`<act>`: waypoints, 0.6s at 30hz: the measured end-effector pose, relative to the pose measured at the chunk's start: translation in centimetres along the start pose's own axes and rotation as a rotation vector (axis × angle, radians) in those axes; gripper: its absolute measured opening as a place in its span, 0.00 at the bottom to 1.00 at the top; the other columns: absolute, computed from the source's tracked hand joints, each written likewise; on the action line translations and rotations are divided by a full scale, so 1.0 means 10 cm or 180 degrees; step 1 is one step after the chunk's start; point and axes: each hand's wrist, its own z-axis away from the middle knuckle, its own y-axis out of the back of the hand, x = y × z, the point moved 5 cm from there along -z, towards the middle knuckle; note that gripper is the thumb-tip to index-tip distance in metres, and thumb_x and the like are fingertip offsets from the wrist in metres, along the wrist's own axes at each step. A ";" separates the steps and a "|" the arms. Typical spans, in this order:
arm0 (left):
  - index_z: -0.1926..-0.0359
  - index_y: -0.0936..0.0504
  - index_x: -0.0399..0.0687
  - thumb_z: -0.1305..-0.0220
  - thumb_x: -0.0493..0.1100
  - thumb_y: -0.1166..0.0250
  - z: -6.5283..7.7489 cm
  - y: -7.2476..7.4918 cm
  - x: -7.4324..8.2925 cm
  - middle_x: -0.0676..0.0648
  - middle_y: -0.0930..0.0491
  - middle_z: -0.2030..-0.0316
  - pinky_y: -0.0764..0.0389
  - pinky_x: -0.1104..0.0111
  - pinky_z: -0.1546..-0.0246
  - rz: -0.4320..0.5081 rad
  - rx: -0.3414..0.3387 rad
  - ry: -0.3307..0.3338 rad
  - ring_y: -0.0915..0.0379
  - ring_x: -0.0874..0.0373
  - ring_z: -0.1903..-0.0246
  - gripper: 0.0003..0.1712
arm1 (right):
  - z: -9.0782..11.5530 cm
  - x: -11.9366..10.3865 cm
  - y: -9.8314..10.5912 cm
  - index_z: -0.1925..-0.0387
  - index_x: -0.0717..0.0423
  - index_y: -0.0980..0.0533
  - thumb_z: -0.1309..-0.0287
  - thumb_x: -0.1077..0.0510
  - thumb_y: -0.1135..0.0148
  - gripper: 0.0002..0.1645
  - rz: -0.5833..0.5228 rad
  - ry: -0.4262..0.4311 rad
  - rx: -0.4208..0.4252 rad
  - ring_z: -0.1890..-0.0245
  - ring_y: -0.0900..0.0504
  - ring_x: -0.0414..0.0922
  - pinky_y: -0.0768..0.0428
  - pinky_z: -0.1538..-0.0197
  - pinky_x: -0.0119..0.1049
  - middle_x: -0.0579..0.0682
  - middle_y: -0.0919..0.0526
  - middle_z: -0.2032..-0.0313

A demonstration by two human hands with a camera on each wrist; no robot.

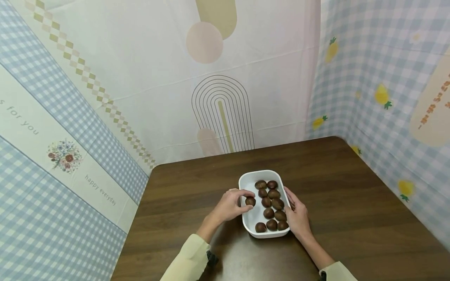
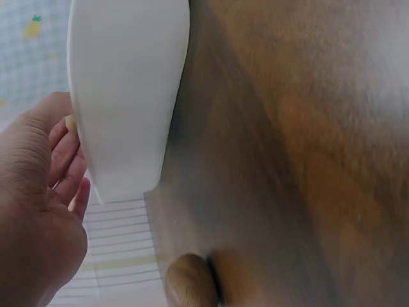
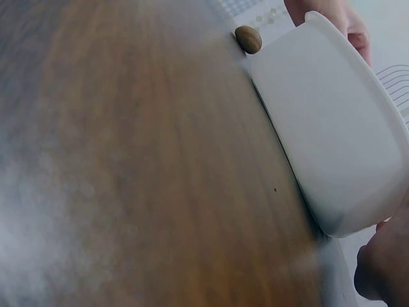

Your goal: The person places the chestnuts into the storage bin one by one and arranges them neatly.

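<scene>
A white rectangular dish (image 1: pixel 249 222) stands on the table, with several brown chestnuts (image 1: pixel 277 203) lying in it, mostly towards its right side and near end. My left hand (image 1: pixel 230 205) reaches over the left rim and pinches one chestnut (image 1: pixel 250 201) between thumb and fingers, inside the dish. On the opposite side, my right hand (image 1: pixel 298 218) grips the right wall, thumb at the rim and fingers along the outside. In the left wrist view the dish wall (image 2: pixel 128 96) hides what the left fingers (image 2: pixel 67 160) hold.
Outside the dish, a brown chestnut (image 3: pixel 248 39) lies on the wooden table (image 1: pixel 197 183) in the right wrist view; in the head view I cannot pick it out. Patterned cloths (image 1: pixel 168 97) hang behind and on both sides of the table.
</scene>
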 end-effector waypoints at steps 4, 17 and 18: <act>0.43 0.11 0.51 0.35 0.46 0.23 -0.04 -0.08 0.04 0.55 0.11 0.49 0.22 0.61 0.37 -0.0215 -0.0129 -0.0057 0.17 0.58 0.45 0.20 | 0.00 0.00 0.00 0.24 0.61 0.31 0.36 0.78 0.48 0.39 -0.0007 0.0014 0.0021 0.31 0.25 0.54 0.32 0.42 0.12 0.62 0.25 0.30; 0.43 0.11 0.57 0.36 0.50 0.23 -0.09 -0.25 0.14 0.60 0.11 0.50 0.25 0.66 0.35 -0.0940 -0.0554 -0.0053 0.20 0.58 0.44 0.21 | -0.01 -0.01 0.00 0.24 0.64 0.31 0.36 0.80 0.49 0.39 -0.0033 0.0058 0.0016 0.29 0.28 0.55 0.34 0.39 0.14 0.65 0.26 0.30; 0.43 0.11 0.57 0.36 0.51 0.23 -0.10 -0.26 0.15 0.61 0.12 0.49 0.26 0.66 0.34 -0.0971 -0.0584 -0.0021 0.20 0.57 0.43 0.21 | -0.01 -0.01 0.00 0.24 0.64 0.31 0.36 0.80 0.49 0.39 -0.0016 0.0051 0.0015 0.29 0.28 0.55 0.34 0.39 0.14 0.65 0.26 0.30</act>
